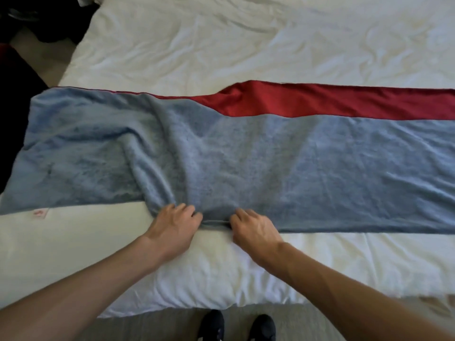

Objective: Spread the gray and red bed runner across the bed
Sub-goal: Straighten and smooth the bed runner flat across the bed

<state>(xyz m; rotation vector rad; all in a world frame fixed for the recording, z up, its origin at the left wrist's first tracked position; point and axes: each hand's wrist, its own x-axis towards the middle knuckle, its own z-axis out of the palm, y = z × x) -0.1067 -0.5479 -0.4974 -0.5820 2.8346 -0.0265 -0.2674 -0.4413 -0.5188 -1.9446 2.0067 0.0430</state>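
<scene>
The gray and red bed runner [295, 156] lies across the white bed [221, 45] from left to right. Its gray plush side faces up. A red satin band [320, 100] shows along the far edge on the right half, while on the left the gray covers it. Folds bunch up in the middle, running from the near edge toward the far edge. My left hand [173, 226] and my right hand [253, 228] both pinch the near edge of the runner at its middle, a short way apart.
White duvet [197, 271] hangs over the near edge of the bed. My two dark shoes [236, 326] stand on the carpet below. Dark furniture or bags [37, 18] sit on the floor past the bed's left side.
</scene>
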